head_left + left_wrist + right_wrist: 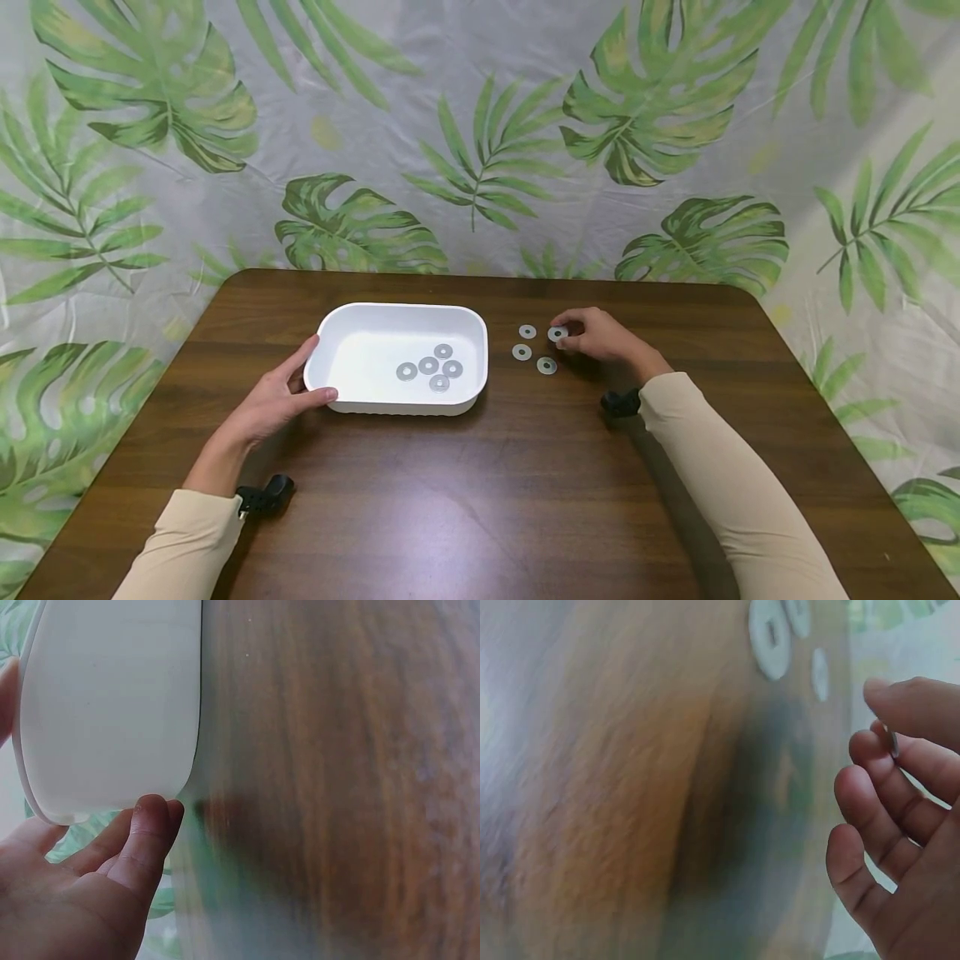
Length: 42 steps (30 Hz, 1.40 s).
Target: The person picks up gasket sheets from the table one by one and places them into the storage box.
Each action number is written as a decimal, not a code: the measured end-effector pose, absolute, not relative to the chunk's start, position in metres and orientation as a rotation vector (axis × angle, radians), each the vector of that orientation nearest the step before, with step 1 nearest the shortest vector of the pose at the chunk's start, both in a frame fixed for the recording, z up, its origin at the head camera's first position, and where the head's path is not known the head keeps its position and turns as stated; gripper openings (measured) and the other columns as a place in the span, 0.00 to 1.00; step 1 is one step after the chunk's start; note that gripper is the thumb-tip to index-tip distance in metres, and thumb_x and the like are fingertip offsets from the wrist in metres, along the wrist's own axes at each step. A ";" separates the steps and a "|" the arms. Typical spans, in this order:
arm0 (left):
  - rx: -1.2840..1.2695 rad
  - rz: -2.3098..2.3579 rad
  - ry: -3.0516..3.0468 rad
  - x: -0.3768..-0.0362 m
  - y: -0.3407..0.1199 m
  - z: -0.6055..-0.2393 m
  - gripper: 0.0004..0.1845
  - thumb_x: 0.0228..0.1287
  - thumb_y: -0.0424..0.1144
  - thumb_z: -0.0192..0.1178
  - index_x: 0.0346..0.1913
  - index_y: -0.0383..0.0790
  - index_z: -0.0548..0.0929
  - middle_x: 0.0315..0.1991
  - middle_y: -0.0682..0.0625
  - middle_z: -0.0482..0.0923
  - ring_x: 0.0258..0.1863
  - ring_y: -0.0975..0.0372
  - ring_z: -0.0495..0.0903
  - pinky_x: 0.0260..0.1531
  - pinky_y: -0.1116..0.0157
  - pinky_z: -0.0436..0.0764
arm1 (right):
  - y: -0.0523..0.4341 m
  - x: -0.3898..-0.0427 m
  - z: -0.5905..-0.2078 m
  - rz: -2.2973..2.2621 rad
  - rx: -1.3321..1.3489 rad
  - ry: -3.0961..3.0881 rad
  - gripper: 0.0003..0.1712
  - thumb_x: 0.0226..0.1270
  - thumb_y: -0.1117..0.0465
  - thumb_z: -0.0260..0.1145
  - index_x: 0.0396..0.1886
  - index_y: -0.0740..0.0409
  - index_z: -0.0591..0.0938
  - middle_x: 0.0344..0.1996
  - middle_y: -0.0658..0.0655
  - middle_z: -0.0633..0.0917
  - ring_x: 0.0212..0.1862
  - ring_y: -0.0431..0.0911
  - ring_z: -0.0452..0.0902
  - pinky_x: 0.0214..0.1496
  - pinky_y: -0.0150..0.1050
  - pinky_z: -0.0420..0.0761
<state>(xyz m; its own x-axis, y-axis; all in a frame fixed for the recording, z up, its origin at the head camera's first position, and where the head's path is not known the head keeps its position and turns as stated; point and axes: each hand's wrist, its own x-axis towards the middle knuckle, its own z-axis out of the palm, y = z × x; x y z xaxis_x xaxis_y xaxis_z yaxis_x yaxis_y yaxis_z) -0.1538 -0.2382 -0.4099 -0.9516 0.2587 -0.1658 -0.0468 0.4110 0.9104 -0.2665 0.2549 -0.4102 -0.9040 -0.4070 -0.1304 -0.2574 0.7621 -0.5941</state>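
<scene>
Washers: four lie loose on the bench (480,500) right of the white tray (352,321); five more (429,365) sit together on the tray floor.
Right hand: right hand (600,337) rests over the far-right loose washer (557,334), fingers (885,787) curled, a thin metal edge pinched between thumb and forefinger in the wrist view.
Left hand: left hand (273,400) steadies the tray's near-left corner, fingers straight, thumb (150,840) against the wall.
Slip risk: the washer is flat and thin, held only by its edge, so I judge it could snap out of the pinch and roll.
Knock risk: three neighbours (522,352) lie near the knuckles; a careless lift could scatter them.
Tray risk: the left hand's light touch may let the tray slide.
</scene>
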 end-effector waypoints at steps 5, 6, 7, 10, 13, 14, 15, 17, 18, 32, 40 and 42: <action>0.194 1.569 2.379 -0.153 -0.238 -0.411 0.53 0.64 0.40 0.67 0.81 0.47 0.40 0.80 0.37 0.42 0.76 0.44 0.55 0.47 0.87 0.67 | 0.247 -0.265 -0.401 -0.922 -0.548 2.724 0.19 0.66 0.62 0.68 0.57 0.60 0.82 0.45 0.60 0.85 0.45 0.48 0.78 0.46 0.40 0.77; 0.195 1.571 2.377 -0.153 -0.238 -0.411 0.53 0.64 0.39 0.67 0.81 0.47 0.40 0.80 0.37 0.42 0.76 0.44 0.55 0.47 0.87 0.67 | 0.245 -0.265 -0.399 -0.923 -0.557 2.725 0.20 0.67 0.61 0.68 0.57 0.60 0.82 0.45 0.59 0.85 0.45 0.48 0.78 0.46 0.40 0.77; 0.196 1.572 2.376 -0.153 -0.238 -0.411 0.53 0.64 0.39 0.67 0.81 0.47 0.40 0.80 0.37 0.42 0.76 0.44 0.54 0.47 0.87 0.67 | 0.242 -0.264 -0.396 -0.927 -0.560 2.723 0.19 0.67 0.61 0.67 0.57 0.59 0.82 0.45 0.59 0.85 0.45 0.49 0.78 0.46 0.40 0.77; 0.198 1.575 2.377 -0.153 -0.238 -0.412 0.53 0.64 0.39 0.67 0.81 0.47 0.40 0.80 0.37 0.42 0.76 0.44 0.54 0.47 0.87 0.67 | 0.234 -0.261 -0.388 -0.953 -0.594 2.710 0.20 0.68 0.61 0.67 0.58 0.59 0.81 0.44 0.60 0.84 0.45 0.50 0.78 0.46 0.41 0.77; 0.200 1.579 2.377 -0.154 -0.238 -0.412 0.53 0.64 0.39 0.67 0.81 0.47 0.40 0.81 0.38 0.42 0.76 0.44 0.54 0.47 0.87 0.67 | 0.226 -0.257 -0.380 -0.986 -0.630 2.699 0.20 0.68 0.62 0.67 0.58 0.61 0.81 0.44 0.61 0.85 0.46 0.52 0.80 0.47 0.42 0.78; 0.201 1.582 2.374 -0.154 -0.238 -0.412 0.53 0.64 0.39 0.67 0.81 0.47 0.40 0.81 0.38 0.42 0.76 0.44 0.54 0.47 0.87 0.67 | 0.223 -0.256 -0.377 -1.000 -0.643 2.696 0.20 0.67 0.62 0.67 0.58 0.61 0.81 0.44 0.61 0.85 0.46 0.52 0.80 0.48 0.43 0.78; 0.202 1.586 2.372 -0.154 -0.238 -0.412 0.53 0.64 0.39 0.67 0.81 0.47 0.40 0.81 0.38 0.42 0.76 0.44 0.53 0.47 0.87 0.66 | 0.220 -0.255 -0.375 -1.012 -0.653 2.694 0.20 0.67 0.63 0.67 0.58 0.61 0.81 0.45 0.61 0.85 0.46 0.52 0.81 0.49 0.43 0.78; 0.204 1.592 2.369 -0.154 -0.238 -0.412 0.53 0.64 0.39 0.67 0.81 0.47 0.40 0.81 0.38 0.42 0.76 0.44 0.53 0.47 0.87 0.66 | 0.214 -0.254 -0.372 -1.040 -0.686 2.688 0.20 0.67 0.63 0.67 0.58 0.61 0.81 0.45 0.61 0.85 0.47 0.52 0.81 0.50 0.44 0.78; 0.205 1.594 2.368 -0.155 -0.237 -0.412 0.53 0.64 0.39 0.67 0.81 0.46 0.40 0.81 0.38 0.41 0.76 0.44 0.53 0.47 0.87 0.66 | 0.211 -0.253 -0.370 -1.052 -0.707 2.686 0.20 0.67 0.63 0.67 0.58 0.61 0.81 0.45 0.61 0.85 0.46 0.52 0.81 0.50 0.45 0.78; 0.209 1.599 2.358 -0.155 -0.237 -0.412 0.53 0.64 0.39 0.67 0.81 0.48 0.40 0.81 0.38 0.42 0.76 0.43 0.53 0.47 0.87 0.67 | 0.154 -0.242 -0.341 -1.053 -0.879 2.627 0.22 0.67 0.60 0.68 0.59 0.58 0.81 0.49 0.56 0.84 0.49 0.49 0.78 0.53 0.45 0.79; 0.203 1.562 2.390 -0.154 -0.238 -0.411 0.53 0.64 0.40 0.67 0.81 0.48 0.40 0.81 0.38 0.42 0.76 0.43 0.55 0.47 0.87 0.66 | 0.128 -0.237 -0.341 -1.026 -0.970 2.578 0.21 0.66 0.61 0.69 0.59 0.58 0.81 0.49 0.56 0.84 0.49 0.48 0.78 0.52 0.39 0.79; 0.199 1.553 2.397 -0.153 -0.239 -0.411 0.53 0.64 0.40 0.67 0.81 0.48 0.40 0.81 0.38 0.41 0.76 0.43 0.55 0.47 0.87 0.66 | 0.122 -0.235 -0.341 -1.005 -1.019 2.565 0.21 0.66 0.61 0.69 0.59 0.58 0.81 0.51 0.56 0.84 0.49 0.48 0.79 0.50 0.38 0.79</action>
<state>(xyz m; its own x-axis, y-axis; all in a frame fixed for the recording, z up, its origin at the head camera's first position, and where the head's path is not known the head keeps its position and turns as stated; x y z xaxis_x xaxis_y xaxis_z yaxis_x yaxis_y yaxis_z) -0.1531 -0.2387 -0.4105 -0.9519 0.2634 -0.1564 -0.0351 0.4134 0.9099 -0.2350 0.1217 -0.3412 -0.7409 -0.6691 0.0578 -0.5304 0.5302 -0.6615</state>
